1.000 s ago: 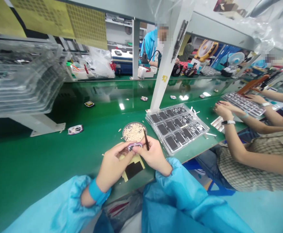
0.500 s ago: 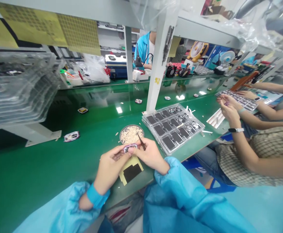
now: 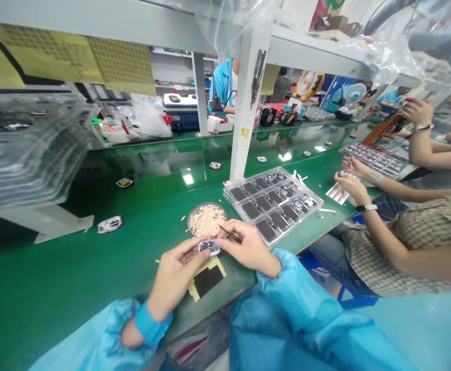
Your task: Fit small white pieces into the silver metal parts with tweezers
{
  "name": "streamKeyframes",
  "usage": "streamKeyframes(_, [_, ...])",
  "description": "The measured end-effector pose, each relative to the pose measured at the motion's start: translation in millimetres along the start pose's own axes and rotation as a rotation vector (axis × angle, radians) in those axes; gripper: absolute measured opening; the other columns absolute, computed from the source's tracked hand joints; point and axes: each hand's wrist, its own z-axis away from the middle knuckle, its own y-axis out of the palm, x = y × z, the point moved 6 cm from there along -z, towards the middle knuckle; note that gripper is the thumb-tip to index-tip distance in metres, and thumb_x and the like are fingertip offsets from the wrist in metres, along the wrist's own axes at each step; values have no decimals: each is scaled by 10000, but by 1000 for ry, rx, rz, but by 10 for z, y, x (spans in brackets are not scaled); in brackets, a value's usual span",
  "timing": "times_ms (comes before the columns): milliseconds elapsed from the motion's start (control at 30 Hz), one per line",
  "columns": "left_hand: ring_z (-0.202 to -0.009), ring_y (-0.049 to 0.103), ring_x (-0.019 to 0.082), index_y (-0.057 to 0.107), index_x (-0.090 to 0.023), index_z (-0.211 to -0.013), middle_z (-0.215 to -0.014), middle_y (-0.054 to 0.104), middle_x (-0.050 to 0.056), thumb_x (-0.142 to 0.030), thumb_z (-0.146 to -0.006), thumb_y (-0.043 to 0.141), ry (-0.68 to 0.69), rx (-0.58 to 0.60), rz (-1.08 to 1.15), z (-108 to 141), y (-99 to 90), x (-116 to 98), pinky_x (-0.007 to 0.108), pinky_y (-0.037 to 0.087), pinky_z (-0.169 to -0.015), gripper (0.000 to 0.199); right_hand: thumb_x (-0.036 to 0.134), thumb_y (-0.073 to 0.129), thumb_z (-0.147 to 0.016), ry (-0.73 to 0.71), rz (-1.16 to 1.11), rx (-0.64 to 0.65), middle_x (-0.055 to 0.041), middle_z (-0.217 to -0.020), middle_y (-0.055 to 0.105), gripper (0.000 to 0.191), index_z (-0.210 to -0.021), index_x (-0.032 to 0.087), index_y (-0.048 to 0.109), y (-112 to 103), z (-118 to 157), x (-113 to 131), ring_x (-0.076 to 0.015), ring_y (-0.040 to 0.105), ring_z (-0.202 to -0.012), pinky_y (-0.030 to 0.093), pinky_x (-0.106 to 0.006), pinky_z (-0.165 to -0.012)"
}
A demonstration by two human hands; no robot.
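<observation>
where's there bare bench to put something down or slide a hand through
The widest bare patch of green bench lies left of the left hand, nearer than the loose purple-rimmed device. Another opens between that device and the round dish. It's crowded where the dish, clear tray, right hand and black-and-yellow sheet bunch together.

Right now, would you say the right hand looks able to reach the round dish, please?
Probably yes: the right hand is close to the round dish and nothing visible blocks the way, though it holds a thin dark tool.
</observation>
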Motion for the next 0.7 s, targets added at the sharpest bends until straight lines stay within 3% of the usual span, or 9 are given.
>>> streamKeyframes(133, [-982,711,263,765,-210,-1100,-1094,761,76,-418,-766,783,39,-24,-49,15,7,-34,344,573,-864,394,335,714,-875,101,-97,-53,-21,-851,644,170,-863,183,639,-31,13,-43,-133,603,-704,507,-258,-627])
streamKeyframes(233, [-920,683,227,773,-232,-1088,-1010,739,57,-384,-831,719,184,-68,-248,34,-11,-113,306,546,-782,304,289,717,-877,-71,-15,-95,-40,-904,644,116,-885,182,671,-77,-26,131,-156,630,-810,528,-290,-737])
streamKeyframes(300, [-840,649,195,769,-241,-1094,-931,709,40,-351,-868,679,289,-91,-354,55,-17,-165,286,518,-736,267,267,724,-875,-205,79,-41,-54,-931,641,98,-924,185,703,-41,-38,254,-176,636,-883,530,-311,-801])
streamKeyframes(400, [-763,603,163,753,-246,-1117,-872,666,18,-311,-892,653,380,-110,-417,80,-25,-206,267,496,-705,255,277,703,-899,-284,177,32,-55,-913,629,118,-983,195,718,25,-27,302,-170,632,-853,534,-303,-765])
streamKeyframes(700, [-729,572,151,735,-232,-1129,-846,647,6,-276,-897,624,382,-109,-466,63,-22,-213,252,482,-681,260,307,616,-964,-319,402,104,-52,-954,625,151,-1053,238,716,78,-4,166,-162,637,-863,535,-282,-761])
